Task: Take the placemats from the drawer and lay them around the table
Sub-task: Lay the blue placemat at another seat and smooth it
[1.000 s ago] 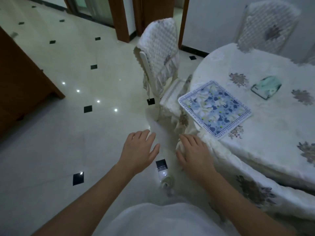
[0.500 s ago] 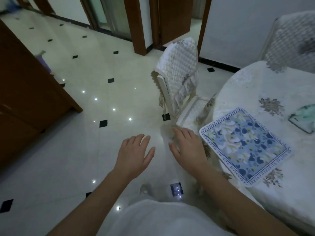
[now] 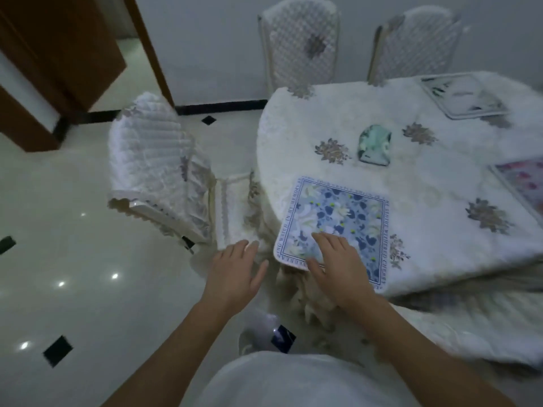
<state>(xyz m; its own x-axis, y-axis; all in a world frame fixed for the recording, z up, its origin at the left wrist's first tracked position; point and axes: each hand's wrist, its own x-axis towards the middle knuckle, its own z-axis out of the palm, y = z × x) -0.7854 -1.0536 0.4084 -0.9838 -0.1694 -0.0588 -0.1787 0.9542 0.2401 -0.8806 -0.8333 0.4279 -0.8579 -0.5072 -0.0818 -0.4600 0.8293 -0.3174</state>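
Observation:
A blue floral placemat lies at the near left edge of the round table, its near corner hanging slightly over the rim. My right hand rests flat on that corner, fingers spread, thumb at the mat's edge. My left hand hovers open over the floor just left of the table, holding nothing. A pink placemat lies at the right edge of the view. A pale grey placemat lies at the far side of the table.
A phone in a green case lies near the table's middle. A white padded chair stands at the table's left, and two more chairs stand behind it. A brown wooden door is at upper left. The tiled floor is glossy.
The view has swung right toward the table. My right hand moved from the tablecloth edge onto the blue placemat's near corner. My left hand stayed open beside it.

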